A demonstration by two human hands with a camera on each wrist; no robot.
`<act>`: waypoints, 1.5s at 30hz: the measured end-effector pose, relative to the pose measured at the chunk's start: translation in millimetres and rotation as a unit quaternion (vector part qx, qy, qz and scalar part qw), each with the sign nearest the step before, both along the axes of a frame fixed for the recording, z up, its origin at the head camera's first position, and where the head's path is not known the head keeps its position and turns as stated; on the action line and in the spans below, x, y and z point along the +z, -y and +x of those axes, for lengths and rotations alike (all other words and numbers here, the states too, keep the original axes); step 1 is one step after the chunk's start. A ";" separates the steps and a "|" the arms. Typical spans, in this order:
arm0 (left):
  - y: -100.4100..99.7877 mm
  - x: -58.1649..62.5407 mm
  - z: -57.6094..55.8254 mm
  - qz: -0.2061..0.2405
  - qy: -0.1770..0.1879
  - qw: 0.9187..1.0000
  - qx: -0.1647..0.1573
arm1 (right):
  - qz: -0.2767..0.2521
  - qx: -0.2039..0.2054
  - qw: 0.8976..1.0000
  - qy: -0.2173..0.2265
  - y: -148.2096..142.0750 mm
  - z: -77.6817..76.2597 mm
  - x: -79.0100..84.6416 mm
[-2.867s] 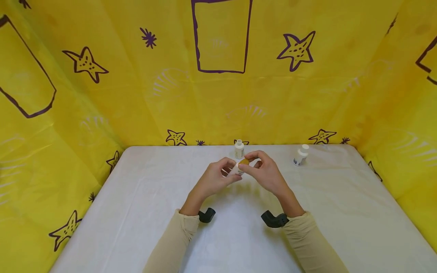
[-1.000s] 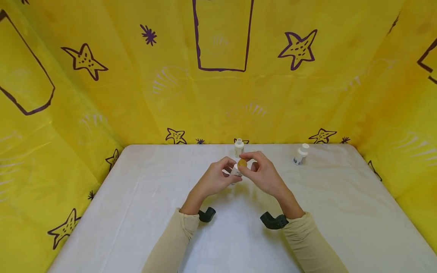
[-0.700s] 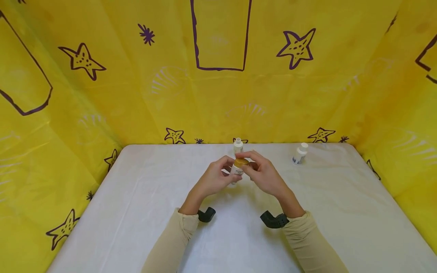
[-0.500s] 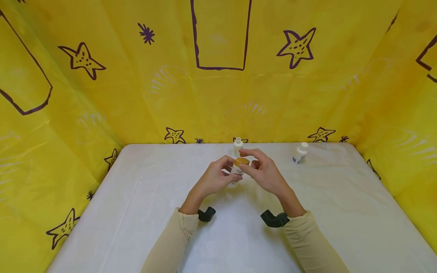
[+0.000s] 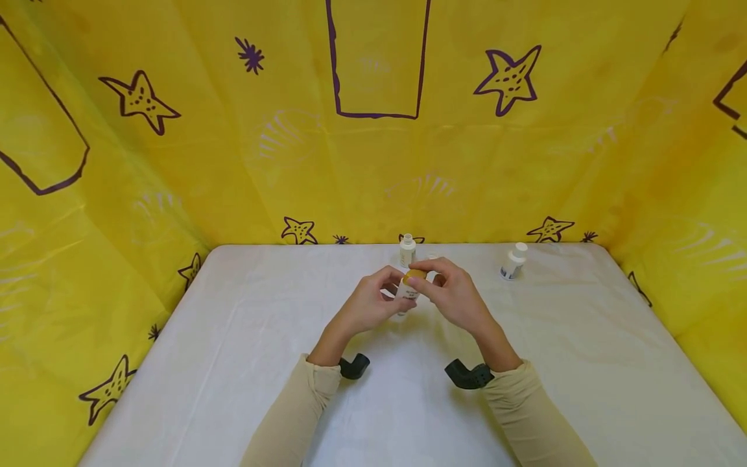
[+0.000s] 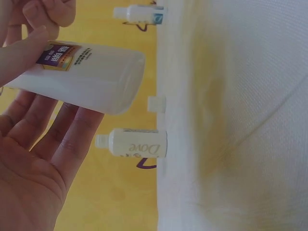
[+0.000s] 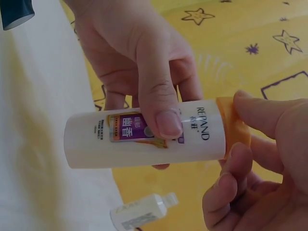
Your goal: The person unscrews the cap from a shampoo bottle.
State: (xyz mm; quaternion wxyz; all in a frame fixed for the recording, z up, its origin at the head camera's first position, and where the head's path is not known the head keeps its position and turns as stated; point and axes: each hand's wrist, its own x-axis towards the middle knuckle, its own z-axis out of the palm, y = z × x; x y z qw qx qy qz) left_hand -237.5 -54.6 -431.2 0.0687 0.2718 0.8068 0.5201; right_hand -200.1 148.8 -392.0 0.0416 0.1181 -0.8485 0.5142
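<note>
My left hand (image 5: 373, 301) grips a white shampoo bottle (image 7: 91, 142) with "REPAND" lettering and a purple label, its thumb across the front. The bottle is tilted in the air above the table; the fingers behind it are partly hidden in the right wrist view. At its top, my right hand (image 5: 452, 292) pinches the orange cap (image 7: 233, 127) between thumb and fingers. The cap sits on the bottle's end. Behind the hands stands a small white Dove bottle (image 6: 139, 143) with a bare neck, and a small white cap (image 6: 156, 104) lies beside it on the table.
Another white bottle (image 5: 513, 262), with its white cap on, stands toward the back right of the white-covered table (image 5: 245, 363). A yellow patterned curtain (image 5: 373, 175) encloses the back and sides. Dark camera mounts (image 5: 470, 375) are worn at both wrists.
The right fingers have shifted around the orange cap; the index finger, lifted off half a second ago, is back on it. The left hand keeps its grip on the shampoo bottle, nearly still.
</note>
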 end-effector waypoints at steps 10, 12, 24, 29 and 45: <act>0.7 -1.0 -1.1 -0.009 0.011 1.000 0.008 | -0.011 0.040 0.999 0.008 -1.5 1.0 2.4; 0.3 -1.7 -1.0 -0.007 0.014 1.000 0.009 | -0.012 0.021 1.000 0.012 -1.3 1.2 2.6; -2.7 -2.2 -0.1 -0.008 0.003 1.000 0.000 | 0.018 -0.087 0.995 0.037 4.0 2.3 3.3; -3.3 -2.5 0.9 -0.006 0.002 1.000 0.001 | 0.014 -0.074 0.997 0.033 4.3 4.5 2.9; -3.3 -0.2 2.0 0.018 0.016 1.000 0.005 | -0.043 0.020 0.998 -0.046 1.7 4.1 0.7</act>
